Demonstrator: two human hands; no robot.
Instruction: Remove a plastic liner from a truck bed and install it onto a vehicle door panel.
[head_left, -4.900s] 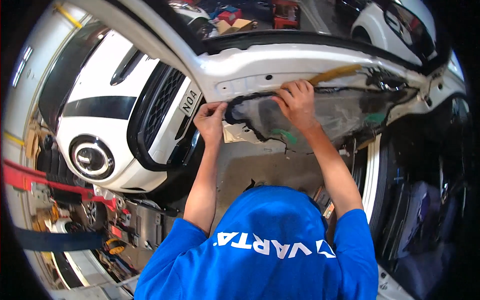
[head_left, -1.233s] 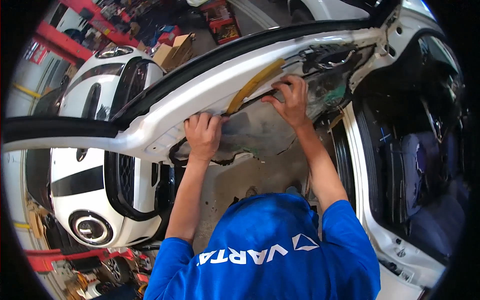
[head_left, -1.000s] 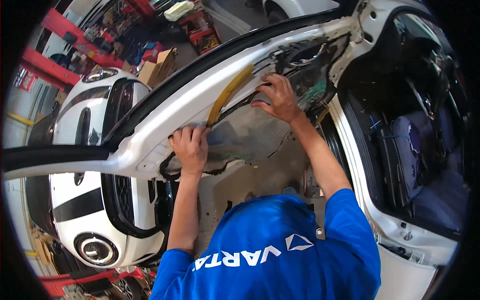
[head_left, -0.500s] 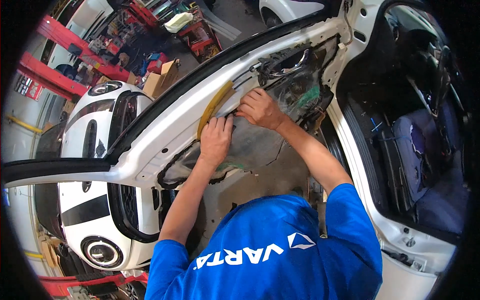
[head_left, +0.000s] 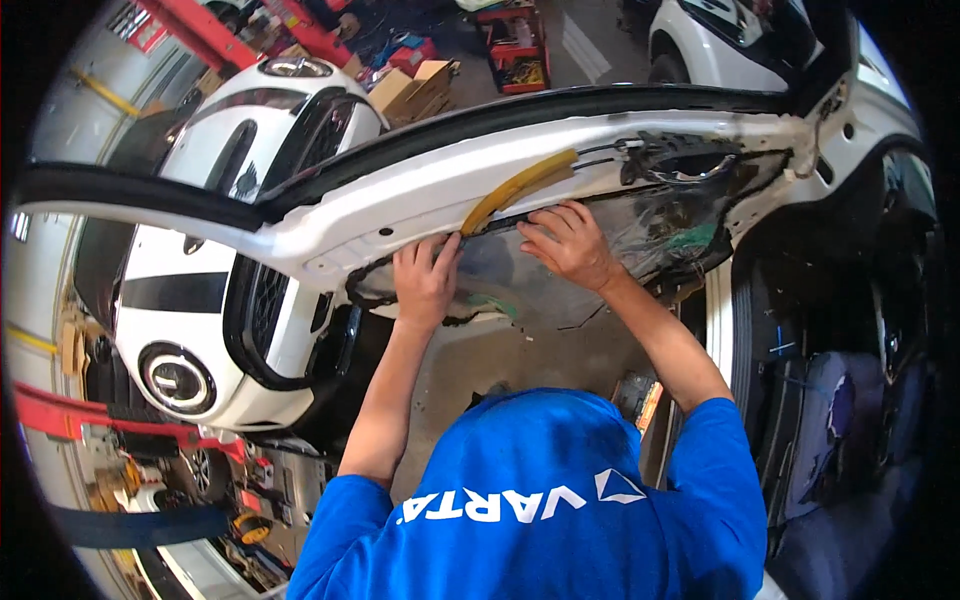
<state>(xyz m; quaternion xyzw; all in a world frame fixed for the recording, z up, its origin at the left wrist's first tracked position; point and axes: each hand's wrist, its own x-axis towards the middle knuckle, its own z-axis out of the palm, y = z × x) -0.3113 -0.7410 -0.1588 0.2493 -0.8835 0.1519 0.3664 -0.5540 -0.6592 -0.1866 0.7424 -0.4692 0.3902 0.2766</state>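
A white car door (head_left: 425, 205) stands open before me, with a clear plastic sheet (head_left: 520, 285) over its inner side. Black sealant (head_left: 366, 294) runs around the sheet's border. My left hand (head_left: 425, 282) lies at the upper border of the sheet, its fingers stretched out on the edge. Farther right along that border is my right hand (head_left: 570, 245), thumb and fingers apart, fingertips near the black line. Between and above the hands, a curved yellow sleeve (head_left: 520, 188) lies on the door, with thin cables leading toward the door handle (head_left: 690, 172).
At the left, a white car (head_left: 170, 330) with a dark stripe stands close beyond the door. A cardboard box (head_left: 415, 92) and a red tool cart (head_left: 515, 55) are behind it. To the right are the dark car interior and a torn seat (head_left: 822, 420).
The view has shifted, so the door sits higher. My hands, almost touching before, have moved apart along the sheet's border. My right fingers, pinched together earlier, have spread.
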